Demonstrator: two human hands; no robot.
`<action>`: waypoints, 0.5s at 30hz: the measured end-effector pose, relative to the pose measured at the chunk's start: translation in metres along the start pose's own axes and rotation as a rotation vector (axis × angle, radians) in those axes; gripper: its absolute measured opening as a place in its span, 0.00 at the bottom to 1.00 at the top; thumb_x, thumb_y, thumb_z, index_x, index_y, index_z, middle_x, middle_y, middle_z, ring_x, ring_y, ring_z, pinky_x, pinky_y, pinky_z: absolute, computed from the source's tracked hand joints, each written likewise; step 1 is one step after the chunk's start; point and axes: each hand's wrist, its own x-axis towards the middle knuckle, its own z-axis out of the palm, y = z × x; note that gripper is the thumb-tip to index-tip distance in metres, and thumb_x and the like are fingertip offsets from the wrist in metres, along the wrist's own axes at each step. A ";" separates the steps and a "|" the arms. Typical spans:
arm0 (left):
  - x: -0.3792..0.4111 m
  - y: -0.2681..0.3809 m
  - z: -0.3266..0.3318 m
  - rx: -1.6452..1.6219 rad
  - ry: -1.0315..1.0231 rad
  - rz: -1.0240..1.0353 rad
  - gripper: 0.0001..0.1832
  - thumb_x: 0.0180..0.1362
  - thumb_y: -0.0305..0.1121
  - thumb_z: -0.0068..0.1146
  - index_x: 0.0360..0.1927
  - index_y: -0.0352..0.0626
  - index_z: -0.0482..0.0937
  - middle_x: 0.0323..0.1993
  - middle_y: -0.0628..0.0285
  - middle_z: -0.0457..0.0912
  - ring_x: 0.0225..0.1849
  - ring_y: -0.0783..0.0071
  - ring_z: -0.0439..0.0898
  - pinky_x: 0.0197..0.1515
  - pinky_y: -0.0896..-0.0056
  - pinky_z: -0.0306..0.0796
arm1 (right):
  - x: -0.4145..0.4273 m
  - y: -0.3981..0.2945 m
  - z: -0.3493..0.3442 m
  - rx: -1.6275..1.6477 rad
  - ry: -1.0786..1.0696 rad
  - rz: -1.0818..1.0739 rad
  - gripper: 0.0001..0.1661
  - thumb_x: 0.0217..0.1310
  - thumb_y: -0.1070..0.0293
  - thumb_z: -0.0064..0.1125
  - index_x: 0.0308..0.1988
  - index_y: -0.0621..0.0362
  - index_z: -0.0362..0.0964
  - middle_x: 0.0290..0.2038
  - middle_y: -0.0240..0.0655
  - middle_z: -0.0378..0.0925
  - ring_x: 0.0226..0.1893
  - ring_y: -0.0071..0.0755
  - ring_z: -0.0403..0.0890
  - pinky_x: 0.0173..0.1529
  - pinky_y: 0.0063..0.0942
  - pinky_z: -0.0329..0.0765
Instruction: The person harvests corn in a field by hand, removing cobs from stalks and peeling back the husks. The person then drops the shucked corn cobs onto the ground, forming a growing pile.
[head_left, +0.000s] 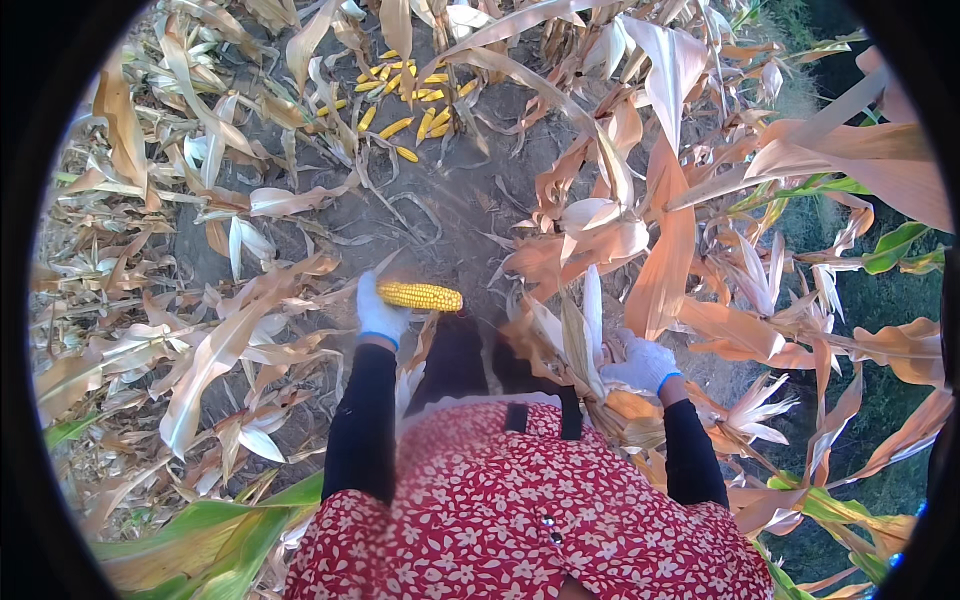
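Observation:
My left hand (380, 311), in a white knit glove with a blue cuff edge, is closed around one end of a husked yellow corn cob (421, 296), which points to the right. On the other side of my body, my right hand (638, 362), gloved the same way, grips pale dry husks (591, 322) on a standing corn plant. Its fingertips are partly hidden by the husks. Ahead on the soil lies a loose pile of husked yellow cobs (395, 127).
Dry corn stalks and leaves (664, 247) stand close on the right. Cut or fallen dry stalks (225, 352) cover the ground at left. Bare soil (450, 202) runs between them. A broad green leaf (225, 536) reaches in at lower left.

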 end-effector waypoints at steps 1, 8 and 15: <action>-0.003 0.010 0.005 -0.008 0.047 -0.034 0.26 0.67 0.51 0.45 0.57 0.40 0.73 0.55 0.49 0.77 0.58 0.50 0.76 0.63 0.40 0.68 | -0.003 -0.010 -0.019 -0.040 0.039 -0.031 0.35 0.55 0.42 0.63 0.54 0.55 0.74 0.41 0.48 0.83 0.42 0.50 0.85 0.47 0.44 0.80; 0.101 0.207 0.116 -0.074 -0.129 0.334 0.19 0.64 0.40 0.53 0.56 0.45 0.73 0.55 0.56 0.75 0.56 0.55 0.75 0.61 0.36 0.68 | 0.046 -0.156 -0.097 0.049 0.290 -0.540 0.21 0.60 0.50 0.58 0.45 0.54 0.76 0.38 0.43 0.81 0.41 0.51 0.83 0.45 0.46 0.79; 0.033 0.262 0.241 0.323 -0.393 0.842 0.07 0.65 0.29 0.54 0.44 0.40 0.79 0.32 0.64 0.79 0.30 0.76 0.77 0.37 0.72 0.76 | 0.233 -0.153 -0.157 -0.352 0.397 -0.091 0.28 0.56 0.45 0.60 0.47 0.55 0.78 0.45 0.44 0.82 0.45 0.52 0.83 0.49 0.48 0.79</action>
